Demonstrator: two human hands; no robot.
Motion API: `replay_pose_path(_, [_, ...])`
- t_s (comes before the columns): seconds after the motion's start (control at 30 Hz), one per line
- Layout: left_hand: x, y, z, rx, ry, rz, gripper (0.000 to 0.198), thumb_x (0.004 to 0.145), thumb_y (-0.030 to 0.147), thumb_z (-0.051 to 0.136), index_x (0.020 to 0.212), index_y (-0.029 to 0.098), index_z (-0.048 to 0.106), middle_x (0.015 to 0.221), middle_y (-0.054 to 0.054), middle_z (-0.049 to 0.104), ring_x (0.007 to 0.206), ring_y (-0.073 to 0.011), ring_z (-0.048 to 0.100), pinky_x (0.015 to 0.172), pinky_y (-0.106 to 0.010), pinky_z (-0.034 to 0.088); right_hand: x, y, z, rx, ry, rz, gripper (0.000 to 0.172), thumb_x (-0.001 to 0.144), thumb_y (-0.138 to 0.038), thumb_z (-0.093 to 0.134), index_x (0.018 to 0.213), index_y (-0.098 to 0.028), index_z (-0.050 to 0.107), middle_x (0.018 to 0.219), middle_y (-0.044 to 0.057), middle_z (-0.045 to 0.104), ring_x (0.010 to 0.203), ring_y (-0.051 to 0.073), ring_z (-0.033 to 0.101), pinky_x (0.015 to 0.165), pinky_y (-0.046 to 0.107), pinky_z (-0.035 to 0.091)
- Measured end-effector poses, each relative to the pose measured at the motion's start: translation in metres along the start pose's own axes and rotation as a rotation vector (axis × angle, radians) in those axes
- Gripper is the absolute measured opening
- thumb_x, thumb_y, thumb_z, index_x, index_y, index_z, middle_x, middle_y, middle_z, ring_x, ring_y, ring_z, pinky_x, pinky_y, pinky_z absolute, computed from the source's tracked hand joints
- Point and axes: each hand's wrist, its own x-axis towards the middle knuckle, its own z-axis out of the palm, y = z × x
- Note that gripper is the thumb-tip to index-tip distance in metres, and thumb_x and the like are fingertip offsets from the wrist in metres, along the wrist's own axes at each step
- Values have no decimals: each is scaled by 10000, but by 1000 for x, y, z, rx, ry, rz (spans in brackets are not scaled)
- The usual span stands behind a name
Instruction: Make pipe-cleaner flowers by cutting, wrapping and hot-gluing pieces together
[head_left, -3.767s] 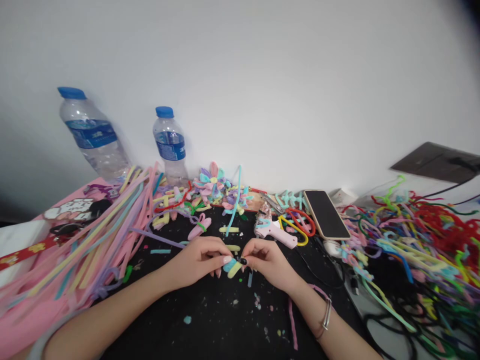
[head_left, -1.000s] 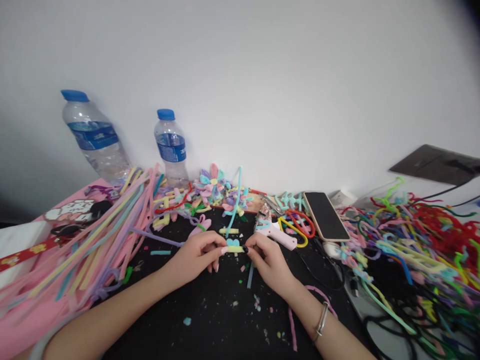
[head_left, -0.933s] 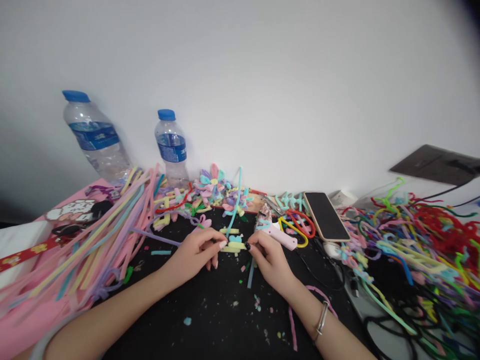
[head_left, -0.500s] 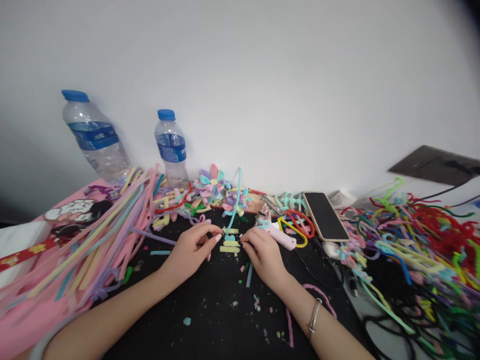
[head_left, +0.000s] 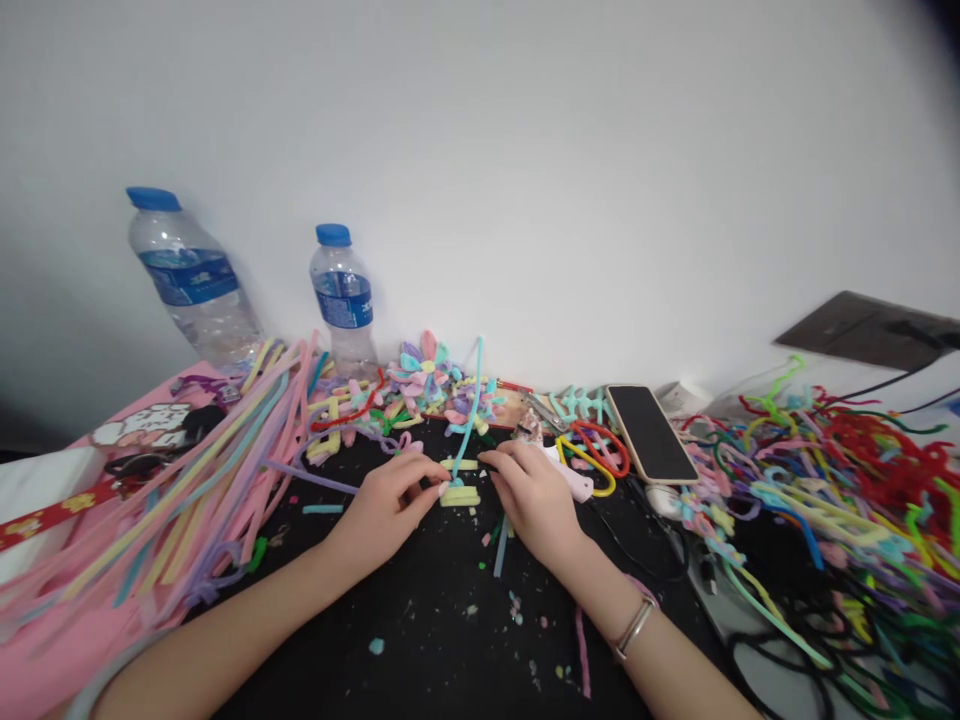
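Observation:
A light blue pipe cleaner rises from a small bundle between my hands, its lower end by my left fingertips. Short pale yellow pipe cleaner pieces lie across the bundle on the black tabletop. My left hand has thumb and index finger closed together at the base of the blue stem. To the right, my right hand is held apart from the pieces, its fingers bent and spread with nothing visible in them. A short grey-blue strip lies just below that hand.
Long pastel pipe cleaners cover the left side. Two bottles stand by the wall, near a fuzzy flower. A phone, scissors with yellow handles and a tangled coloured heap are on the right.
My right hand has drawn up and away from the yellow pieces, its fingers spreading. My left fingertips have stayed close to the base of the blue stem.

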Motion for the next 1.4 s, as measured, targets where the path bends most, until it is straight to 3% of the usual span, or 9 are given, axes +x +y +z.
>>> replay_pose_path(0.17, [0, -2, 0, 110, -39, 86, 149, 884, 177, 527, 889, 190, 675, 921, -32, 627, 710, -143, 582, 622, -244, 457, 27, -4, 1, -232, -137, -120, 277, 905, -129, 522, 1149, -212, 625, 1030, 89, 615, 879, 240, 537, 712, 331, 464])
replay_pose_path(0.37, [0, -2, 0, 105, -49, 87, 148, 886, 155, 532, 893, 179, 678, 908, -33, 628, 699, -139, 576, 650, -253, 465, 46, -6, 13, -282, -154, -144, 126, 878, -139, 577, 927, -188, 682, 967, 97, 627, 889, 245, 551, 738, 338, 477])
replay_pose_path(0.53, [-2, -1, -1, 98, -86, 145, 181, 890, 144, 529, 918, 200, 698, 907, -34, 637, 796, -157, 589, 714, -261, 467, 47, 4, 4, 146, 209, -59, 223, 898, -92, 488, 967, -186, 678, 919, 68, 688, 872, 197, 616, 768, 315, 497])
replay_pose_path(0.63, [-2, -1, -1, 81, -116, 149, 195, 892, 157, 520, 947, 202, 702, 927, -44, 635, 754, -146, 586, 680, -253, 465, 47, 7, -12, 392, 447, 158, 177, 863, -138, 543, 925, -212, 692, 901, 41, 716, 836, 186, 642, 749, 316, 506])
replay_pose_path(0.83, [-1, 3, -2, 58, -127, 60, 190, 894, 195, 503, 944, 202, 685, 923, -49, 646, 683, -145, 576, 597, -241, 449, 46, 17, -35, 1047, 619, 509, 83, 803, -282, 648, 824, -202, 637, 781, 24, 672, 625, 130, 578, 517, 236, 439])
replay_pose_path(1.0, [1, 3, -2, 36, -82, -1, 197, 896, 228, 491, 977, 180, 664, 903, -49, 650, 613, -134, 565, 558, -237, 436, 36, 28, -46, 1335, 356, 509, 194, 826, -391, 591, 779, -211, 538, 861, 50, 651, 670, 145, 585, 569, 275, 483])
replay_pose_path(1.1, [1, 2, -2, -10, -74, -32, 213, 904, 264, 494, 988, 173, 667, 866, -41, 649, 560, -118, 559, 549, -234, 437, 24, 30, -44, 1491, 165, 589, 200, 833, -403, 583, 812, -218, 511, 645, -7, 592, 526, 128, 550, 495, 251, 471])
replay_pose_path(1.27, [0, 3, 0, -183, -94, -111, 229, 883, 316, 536, 986, 165, 674, 626, 25, 566, 483, -113, 542, 513, -226, 433, 0, 16, -21, 1725, -216, 698, 281, 789, -417, 686, 842, -193, 525, 415, -87, 489, 291, 59, 351, 308, 159, 306])
replay_pose_path(1.4, [0, 7, 1, -361, -172, -210, 214, 822, 325, 599, 920, 158, 690, 580, 34, 573, 445, -103, 531, 466, -213, 418, -12, -4, -4, 1713, -449, 773, 275, 763, -385, 716, 810, -168, 553, 415, -69, 537, 280, 48, 383, 283, 130, 250])
